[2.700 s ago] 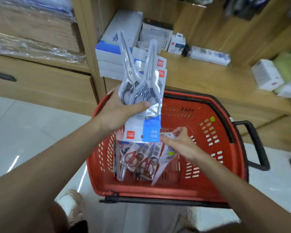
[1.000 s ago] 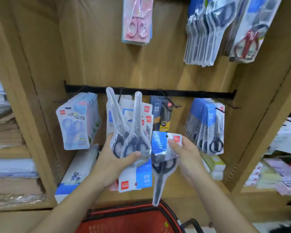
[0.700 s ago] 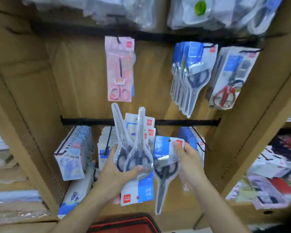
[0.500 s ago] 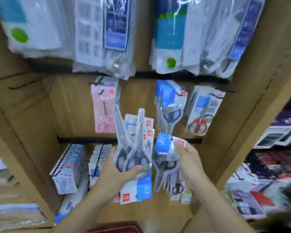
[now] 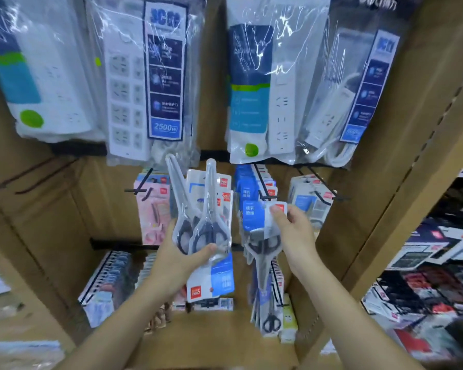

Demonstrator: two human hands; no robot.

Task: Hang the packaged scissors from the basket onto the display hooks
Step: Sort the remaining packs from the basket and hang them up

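The left hand [image 5: 179,260], at lower centre of the frame, held a bundle of clear-plastic packs of grey-handled scissors [image 5: 203,209]. Its grip was closed round the handle ends, with the thumb across the front. These packs stood upside down, their long axes near vertical. The blades pointed toward the frame's top and fanned slightly apart, and the blue-and-white header cards with a red logo hung below the hand.

Just right of it, the right hand [image 5: 294,233] pinched a single packaged pair of dark-handled scissors [image 5: 262,252] by its blue-and-white header card, thumb on the front. This pack hung the right way up, long axis vertical, tip pointing to the frame's bottom. Its header was in front of a row of similar blue-carded packs [image 5: 243,180] on a black wire display hook [image 5: 261,182] at centre. Whether the card touched the hook could not be told.

Another black hook [image 5: 321,196] jutted out right of centre, and pink-carded packs [image 5: 153,209] hung left of centre. Bagged white power strips [image 5: 126,89] filled the upper frame.
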